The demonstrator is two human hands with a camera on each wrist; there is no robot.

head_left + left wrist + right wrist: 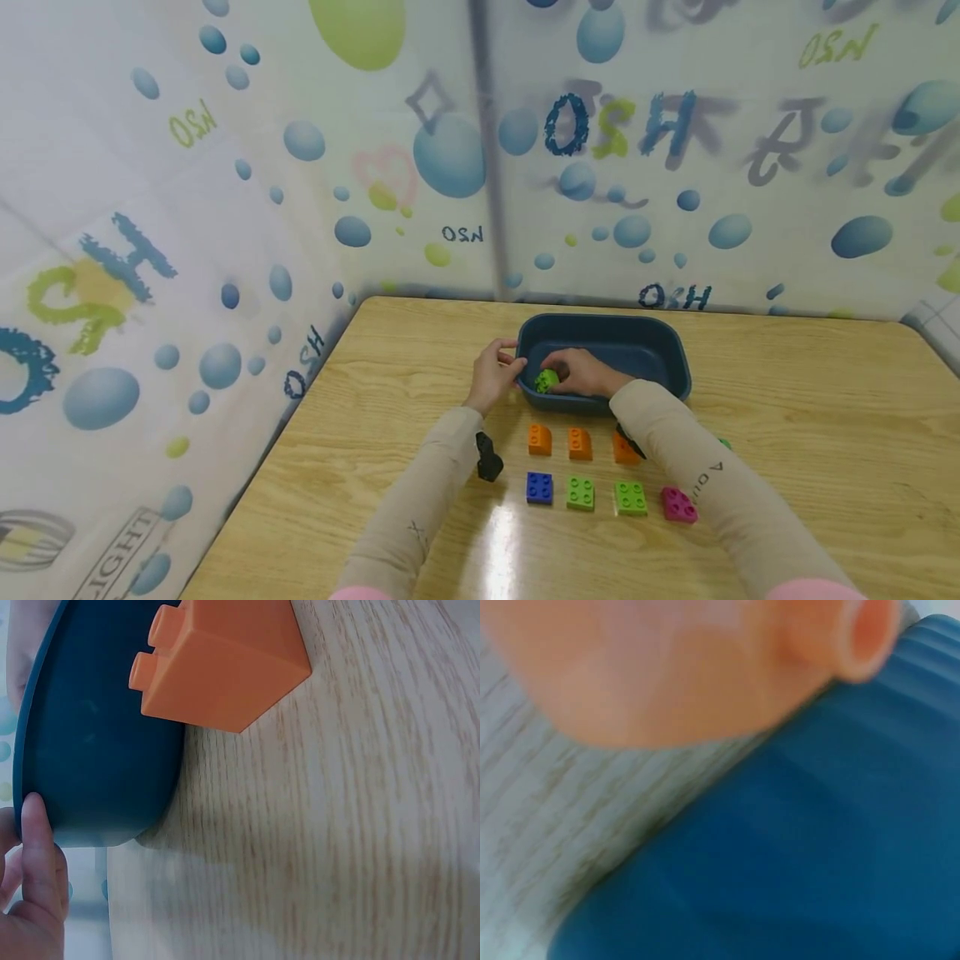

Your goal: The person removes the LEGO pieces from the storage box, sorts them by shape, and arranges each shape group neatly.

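A dark blue rectangular basin [604, 405] stands toward the back of the table. My left hand [492, 373] holds its left end, with a digit against the outer wall in the left wrist view. Inside the basin's left part, my right hand [581, 372] grips a light green toy brick [547, 382] with its fingertips. The right wrist view shows only the basin's outer wall [780, 847] and a blurred orange brick [652, 675]; the right hand itself is hidden there.
In front of the basin lie orange bricks [539, 439] in a row. Nearer are a blue brick [539, 488], two light green bricks [580, 493] and a magenta brick [678, 505]. A green piece [724, 444] shows behind the right sleeve. A patterned curtain [420, 250] hangs behind the table.
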